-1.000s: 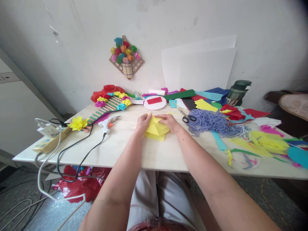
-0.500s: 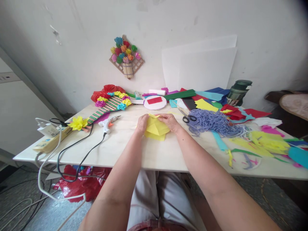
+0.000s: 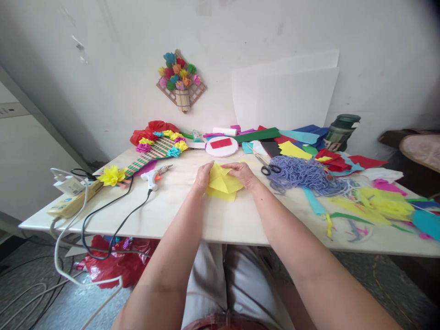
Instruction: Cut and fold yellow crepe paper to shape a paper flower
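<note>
Between my hands, above the front middle of the table, is a folded sheet of thin yellow crepe paper (image 3: 222,184). My left hand (image 3: 204,176) grips its left edge, thumb upward. At the upper right edge, my right hand (image 3: 242,173) pinches the paper between thumb and fingers. The paper's lower layers hang loosely and show creases. Beyond it lies a white oval card (image 3: 229,150) bearing a red rectangle (image 3: 221,143). To the right, black-handled scissors (image 3: 270,170) rest against a heap of purple yarn (image 3: 302,174).
A white glue gun (image 3: 150,178) with a black cord lies left, near a power strip (image 3: 74,201). Behind it is a striped fan-like craft (image 3: 151,158) edged with paper flowers. Coloured paper scraps (image 3: 385,204) and a dark green bottle (image 3: 342,133) occupy the right side.
My hands stay in nearly the same place. The yellow paper's top edge has shifted slightly between my fingers, and the left thumb now points up a little more.
</note>
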